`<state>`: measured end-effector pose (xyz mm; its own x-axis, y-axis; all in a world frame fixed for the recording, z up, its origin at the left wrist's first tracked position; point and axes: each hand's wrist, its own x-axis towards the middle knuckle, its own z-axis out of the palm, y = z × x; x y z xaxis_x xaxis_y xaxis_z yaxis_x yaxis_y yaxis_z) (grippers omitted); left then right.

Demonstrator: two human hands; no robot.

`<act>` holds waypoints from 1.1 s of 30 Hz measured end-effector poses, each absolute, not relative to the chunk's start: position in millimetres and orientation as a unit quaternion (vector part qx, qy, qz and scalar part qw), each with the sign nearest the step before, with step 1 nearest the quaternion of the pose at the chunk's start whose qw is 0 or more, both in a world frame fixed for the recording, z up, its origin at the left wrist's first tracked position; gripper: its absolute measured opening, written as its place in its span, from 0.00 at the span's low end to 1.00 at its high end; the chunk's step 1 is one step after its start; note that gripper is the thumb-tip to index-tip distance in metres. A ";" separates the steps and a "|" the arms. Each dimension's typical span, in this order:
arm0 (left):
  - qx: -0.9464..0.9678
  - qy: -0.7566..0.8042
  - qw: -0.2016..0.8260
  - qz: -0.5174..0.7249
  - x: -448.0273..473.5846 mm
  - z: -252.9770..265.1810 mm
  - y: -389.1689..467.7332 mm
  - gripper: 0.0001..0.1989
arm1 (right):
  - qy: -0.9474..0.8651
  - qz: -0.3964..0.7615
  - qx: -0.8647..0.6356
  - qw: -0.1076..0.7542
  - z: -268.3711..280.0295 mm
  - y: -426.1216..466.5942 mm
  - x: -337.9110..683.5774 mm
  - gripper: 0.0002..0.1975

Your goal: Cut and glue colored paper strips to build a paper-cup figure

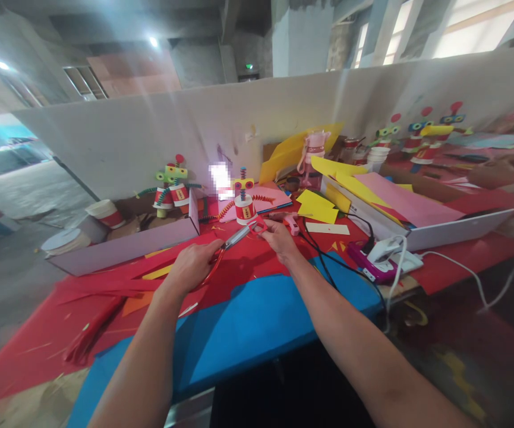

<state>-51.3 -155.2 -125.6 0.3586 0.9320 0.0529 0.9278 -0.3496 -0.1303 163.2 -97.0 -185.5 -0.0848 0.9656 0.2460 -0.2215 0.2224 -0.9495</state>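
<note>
My left hand [193,265] is closed round the red handles of a pair of scissors [237,237], whose metal blades point right and away from me. Between the fingertips of my right hand [278,240] is a small piece of red paper [257,224], at the tips of the blades. Whether the blades touch the paper I cannot tell. Just behind stands a paper-cup robot figure [245,208] with a yellow head, red eyes and folded-paper arms. A pink glue gun [290,223] lies right of my right hand.
A long white box [125,246] at left holds cups and two more cup figures [177,191]. Another box [462,229] at right carries coloured paper. A purple power strip [372,264] with cables lies at the right edge. Blue paper [239,333] covers the near edge.
</note>
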 end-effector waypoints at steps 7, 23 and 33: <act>-0.824 -0.564 0.056 0.005 -51.8 -126.7 -154.7 0.19 | -0.531 0.515 -0.353 0.573 -186.3 -96.6 162.6 0.15; -0.822 -0.566 0.057 0.007 -52.0 -126.7 -155.6 0.20 | -0.521 0.528 -0.353 0.570 -182.0 -100.4 162.8 0.19; -0.824 -0.565 0.051 0.008 -54.8 -127.9 -153.0 0.22 | -0.508 0.537 -0.342 0.580 -185.0 -97.2 164.4 0.16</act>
